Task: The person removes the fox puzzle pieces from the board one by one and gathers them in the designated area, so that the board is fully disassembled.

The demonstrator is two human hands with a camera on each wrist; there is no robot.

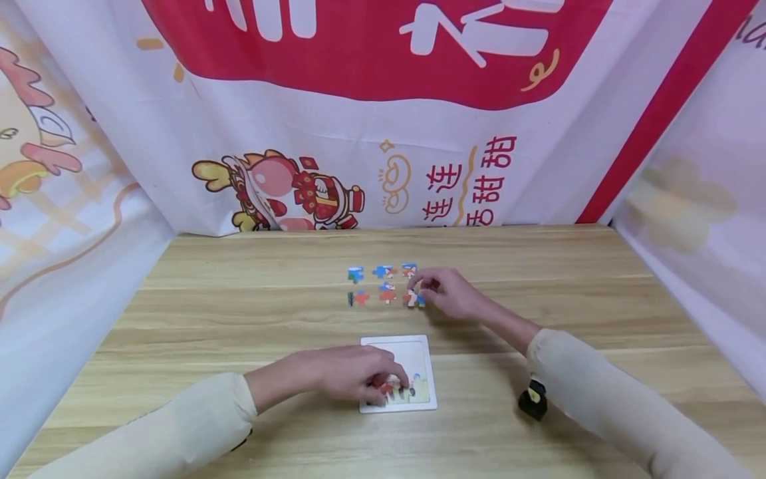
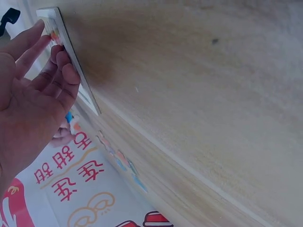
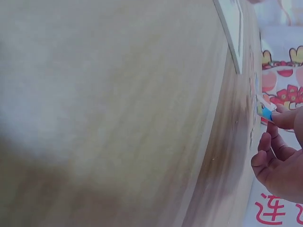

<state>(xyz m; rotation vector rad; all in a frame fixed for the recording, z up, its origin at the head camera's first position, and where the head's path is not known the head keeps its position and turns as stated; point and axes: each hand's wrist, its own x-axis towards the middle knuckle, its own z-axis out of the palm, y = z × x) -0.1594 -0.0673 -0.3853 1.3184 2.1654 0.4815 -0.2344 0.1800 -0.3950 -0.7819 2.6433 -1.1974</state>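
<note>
My right hand pinches a blue-and-white jigsaw piece between thumb and forefinger, at the right end of the lower row of loose pieces. In the right wrist view that piece is tilted, its other fingers loosely bent. Nearer to me lies a white puzzle frame with a raised rim. Joined jigsaw pieces fill its bottom part, while its upper part shows pale backing. Over the frame's left side reaches my left hand, fingertips resting on the pieces inside. It partly covers the lower left corner.
Loose jigsaw pieces lie in two rows beyond the frame, among them a blue-and-green one and an orange one. The wooden table ends at a printed white-and-red cloth, with more cloth on both sides.
</note>
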